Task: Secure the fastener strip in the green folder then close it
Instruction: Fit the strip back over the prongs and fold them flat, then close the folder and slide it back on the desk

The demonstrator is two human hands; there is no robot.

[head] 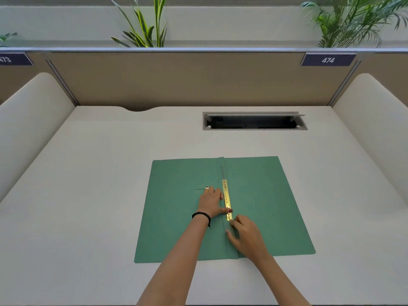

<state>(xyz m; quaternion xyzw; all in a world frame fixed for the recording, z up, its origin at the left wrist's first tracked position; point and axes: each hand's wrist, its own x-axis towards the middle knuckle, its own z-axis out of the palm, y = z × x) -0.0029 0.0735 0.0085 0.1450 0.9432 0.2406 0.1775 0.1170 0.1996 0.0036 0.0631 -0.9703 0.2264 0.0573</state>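
The desk (88, 195) is pale and carries the green folder (176, 217), which lies open and flat near its front edge, both covers spread out.

On the left cover, just beside the middle crease, the left hand (210, 202) rests palm down. It is open, its fingers spread, and it grips nothing. Its thumb reaches to the right and touches the fastener strip (227, 200) near the strip's lower end. A black band (201, 216) is around the wrist, and a ring (206, 187) shows on one finger.

The fastener strip is golden and lies along the crease, in the middle of the folder. A thin metal prong (222, 171) runs from its upper end toward the far edge of the folder.

The right hand (245, 236) lies just below the strip's near end, with its fingers curled over the crease. It seems to pinch the lower prong between thumb and fingertips, but the hand covers that part, so I cannot tell this for sure.

Farther back on the right, a cable slot (254, 121) is open in the desk.
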